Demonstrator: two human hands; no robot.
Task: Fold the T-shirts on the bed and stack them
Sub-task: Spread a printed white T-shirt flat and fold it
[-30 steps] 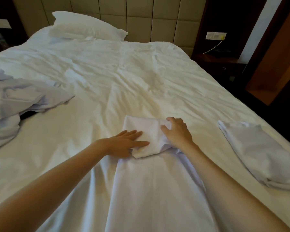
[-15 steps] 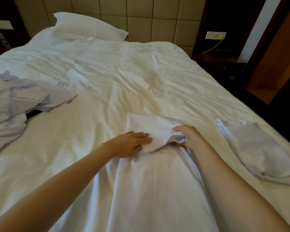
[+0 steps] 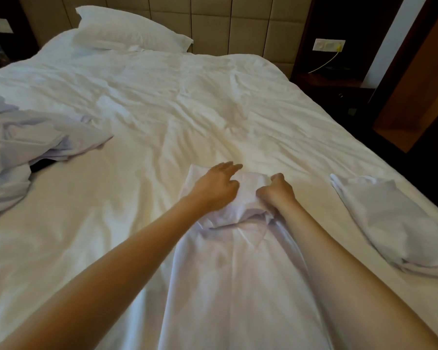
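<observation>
The white fabric T-shirt (image 3: 238, 274) I am working on lies in a long narrow strip down the middle of the crumpled white bed sheet (image 3: 162, 109), running from the near edge of my view up to the hands. Its far end is doubled back on itself into a thick flap. My left hand (image 3: 216, 189) rests on that flap with its fingers stretched out and loosely spread, pressing the cloth down without holding it. My right hand (image 3: 276, 195) is just beside it at the flap's right edge, with its fingers curled in and pinching a bunch of the same shirt. The cloth puckers below the knuckles. The hands are near each other but apart.

To the right, well apart from the strip, a folded white T-shirt (image 3: 395, 223) lies near the bed's edge. On the left sits a rumpled heap of pale lilac-white shirts (image 3: 23, 147), unfolded, with something dark under it that I cannot make out. At the head of the bed a white rectangular pillow (image 3: 129, 29) lies by the beige padded headboard (image 3: 225, 18). Past the right corner, a white wall socket (image 3: 328, 44) carries a yellow cable (image 3: 324, 62) above a dark wooden nightstand (image 3: 331, 84).
</observation>
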